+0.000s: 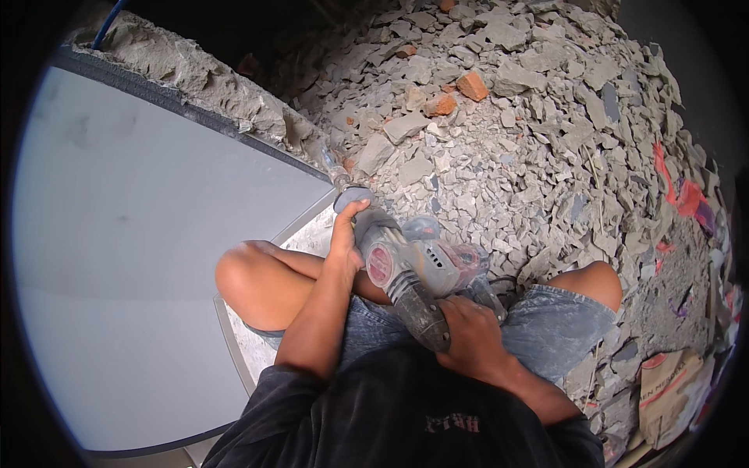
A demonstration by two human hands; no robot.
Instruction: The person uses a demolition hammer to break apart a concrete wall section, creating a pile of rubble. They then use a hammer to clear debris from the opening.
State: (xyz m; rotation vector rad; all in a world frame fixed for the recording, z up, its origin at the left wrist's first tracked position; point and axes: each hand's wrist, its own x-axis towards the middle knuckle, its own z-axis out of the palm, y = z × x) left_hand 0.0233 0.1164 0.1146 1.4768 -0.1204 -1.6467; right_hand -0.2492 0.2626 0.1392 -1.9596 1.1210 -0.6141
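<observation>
A dust-covered demolition hammer (437,261) lies across my lap, its front end pointing up and left. My left hand (349,234) is closed round the front of the tool, just behind the dark round collar (355,196), with the thumb on top. My right hand (472,331) grips the rear handle (421,312); some of its fingers are hidden underneath. The chisel bit (334,165) reaches to the end of a rough, broken concrete edge (211,82). Dust and rubble colour blend there, so I cannot tell whether the tip touches it.
A large pale grey panel (148,234) with a dark rim fills the left side. Broken concrete rubble (530,156) spreads ahead and right, with orange brick pieces (472,86) in it. Torn red plastic (688,196) and a cardboard piece (667,394) lie at the right. My bent legs flank the tool.
</observation>
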